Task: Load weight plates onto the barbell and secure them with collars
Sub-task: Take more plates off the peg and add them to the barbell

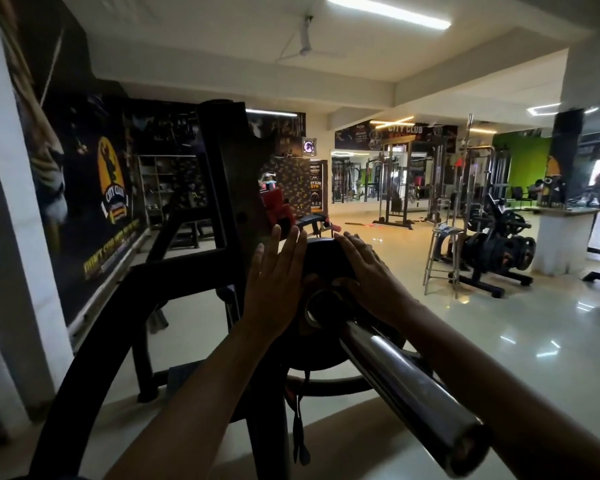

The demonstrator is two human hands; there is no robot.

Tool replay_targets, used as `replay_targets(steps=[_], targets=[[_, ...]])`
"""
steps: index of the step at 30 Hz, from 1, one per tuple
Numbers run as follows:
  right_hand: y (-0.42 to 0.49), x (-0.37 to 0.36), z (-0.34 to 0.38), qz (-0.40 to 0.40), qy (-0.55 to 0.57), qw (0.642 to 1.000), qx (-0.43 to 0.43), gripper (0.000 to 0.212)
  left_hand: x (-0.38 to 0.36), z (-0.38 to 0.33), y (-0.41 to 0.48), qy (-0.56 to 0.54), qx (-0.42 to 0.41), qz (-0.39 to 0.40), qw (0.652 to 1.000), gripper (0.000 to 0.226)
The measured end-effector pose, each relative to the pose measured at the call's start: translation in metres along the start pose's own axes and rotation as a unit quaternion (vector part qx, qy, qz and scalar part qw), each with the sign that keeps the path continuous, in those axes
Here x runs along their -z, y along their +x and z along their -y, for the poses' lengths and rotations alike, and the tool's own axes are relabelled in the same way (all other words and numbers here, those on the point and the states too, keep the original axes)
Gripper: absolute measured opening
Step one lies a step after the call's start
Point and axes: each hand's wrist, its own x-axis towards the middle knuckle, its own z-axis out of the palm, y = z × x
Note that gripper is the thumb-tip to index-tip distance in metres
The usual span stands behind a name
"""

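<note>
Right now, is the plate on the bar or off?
On: the plate sits around the bar, both open hands flat against it.

Most of the plate (321, 252) face is covered by the left hand (274, 289) and right hand (371, 275). The far bar (413, 386) is hidden behind the plate. Poster (111, 202) lower text is blurred, unreadable.

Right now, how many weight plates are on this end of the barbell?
1 visible: a black weight plate on the barbell sleeve, between the left hand and right hand. Others may hide behind it.
</note>
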Motion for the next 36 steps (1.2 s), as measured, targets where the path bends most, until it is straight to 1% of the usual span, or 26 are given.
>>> replay_targets(steps=[5,7,11,15,22,28,33,36], targets=[[0.027,-0.023,-0.016,0.002,0.014,1.0,-0.004,0.073,-0.024,0.018,0.009,0.029,0.035,0.031,0.999,0.061],[0.036,-0.029,-0.019,0.0,0.017,1.0,0.007,0.069,-0.03,0.022,0.011,0.036,0.055,0.04,0.997,0.061],[0.05,-0.04,-0.025,-0.006,0.03,0.999,0.022,0.067,-0.043,0.028,0.013,0.04,0.077,0.053,0.995,0.055],[0.059,-0.043,-0.028,0.007,0.038,0.999,0.029,0.068,-0.042,0.03,0.017,0.057,0.098,0.074,0.991,0.058],[0.054,-0.03,-0.02,0.005,0.051,0.998,0.028,0.065,-0.03,0.012,0.017,0.06,0.127,0.111,0.984,0.058],[0.023,0.002,0.002,-0.012,0.041,0.998,0.052,0.064,0.005,-0.011,0.006,0.055,0.127,0.094,0.986,0.057],[-0.016,0.041,0.027,-0.029,0.001,0.996,0.083,0.059,0.058,-0.034,-0.008,0.052,0.109,0.053,0.991,0.057],[-0.041,0.067,0.051,-0.03,-0.009,0.996,0.084,0.056,0.095,-0.047,-0.023,0.046,0.096,0.038,0.994,0.056]])
